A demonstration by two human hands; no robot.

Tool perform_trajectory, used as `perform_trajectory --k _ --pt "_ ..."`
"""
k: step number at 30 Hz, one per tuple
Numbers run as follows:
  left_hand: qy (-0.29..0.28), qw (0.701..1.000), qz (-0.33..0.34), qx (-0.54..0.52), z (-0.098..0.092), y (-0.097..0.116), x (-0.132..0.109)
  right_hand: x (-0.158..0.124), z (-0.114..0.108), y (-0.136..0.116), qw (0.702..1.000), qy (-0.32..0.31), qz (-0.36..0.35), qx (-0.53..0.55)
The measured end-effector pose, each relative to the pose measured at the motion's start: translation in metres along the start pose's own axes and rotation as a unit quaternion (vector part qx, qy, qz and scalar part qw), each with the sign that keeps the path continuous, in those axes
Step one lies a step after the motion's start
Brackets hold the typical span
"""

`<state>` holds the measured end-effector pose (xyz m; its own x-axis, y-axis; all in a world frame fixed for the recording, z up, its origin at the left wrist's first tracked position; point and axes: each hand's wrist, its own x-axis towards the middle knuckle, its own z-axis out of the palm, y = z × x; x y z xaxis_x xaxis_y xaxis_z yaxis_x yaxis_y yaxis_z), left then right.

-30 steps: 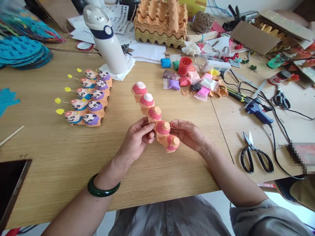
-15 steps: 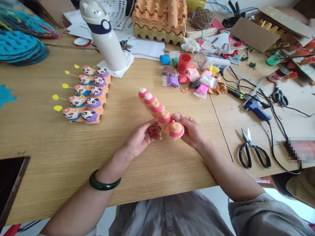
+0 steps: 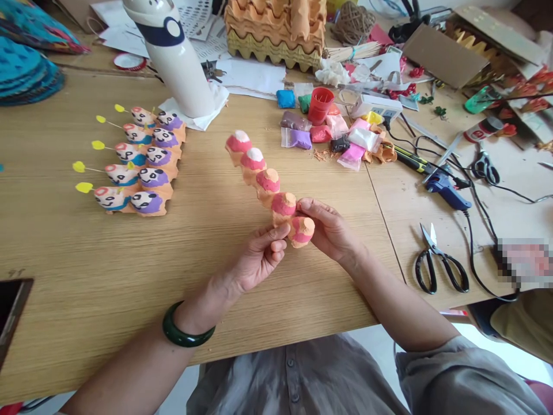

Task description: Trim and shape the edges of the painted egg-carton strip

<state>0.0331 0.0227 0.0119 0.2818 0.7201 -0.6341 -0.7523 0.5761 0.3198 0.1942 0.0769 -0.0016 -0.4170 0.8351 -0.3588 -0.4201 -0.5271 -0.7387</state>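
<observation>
An orange egg-carton strip (image 3: 268,181) with a row of bumps ringed in pink is held above the table, slanting from upper left to lower right. White caps top the two far bumps; the nearer ones have bare orange tops. My left hand (image 3: 261,256) pinches the strip's lower left edge near the closest bump. My right hand (image 3: 330,230) grips its near end from the right, thumb and fingers together. To the left stands an orange carton piece (image 3: 171,183) with painted animal faces and yellow shapes on sticks.
A white bottle (image 3: 177,69) stands at the back left, near stacked egg trays (image 3: 276,40). Colored clay packets (image 3: 298,138) surround a red cup (image 3: 320,105). Scissors (image 3: 438,262), a blue glue gun (image 3: 447,187) and cables lie at the right. A dark-screened device edge shows at far left.
The strip has turned, showing more of its left side. My left hand has moved right and closed on its edge. The view has shifted, so the surrounding table items appear farther left.
</observation>
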Motion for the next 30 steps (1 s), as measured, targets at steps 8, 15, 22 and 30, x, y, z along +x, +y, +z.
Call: perform_trajectory --k 8,15,22,30 --pt "-0.002 0.976 0.191 0.103 -0.005 0.0 0.002 -0.01 0.0 0.005 0.883 0.119 -0.353 -0.286" --pt "0.027 0.974 0.206 0.09 -0.003 -0.003 0.002 -0.02 0.007 0.013 0.599 0.101 -0.572 -0.551" --pt "0.028 0.973 0.214 0.082 0.0 -0.007 -0.001 -0.018 0.01 0.017 0.531 0.113 -0.598 -0.59" --pt "0.015 0.968 0.219 0.118 -0.007 -0.008 0.003 -0.021 0.011 0.02 0.533 0.13 -0.557 -0.623"
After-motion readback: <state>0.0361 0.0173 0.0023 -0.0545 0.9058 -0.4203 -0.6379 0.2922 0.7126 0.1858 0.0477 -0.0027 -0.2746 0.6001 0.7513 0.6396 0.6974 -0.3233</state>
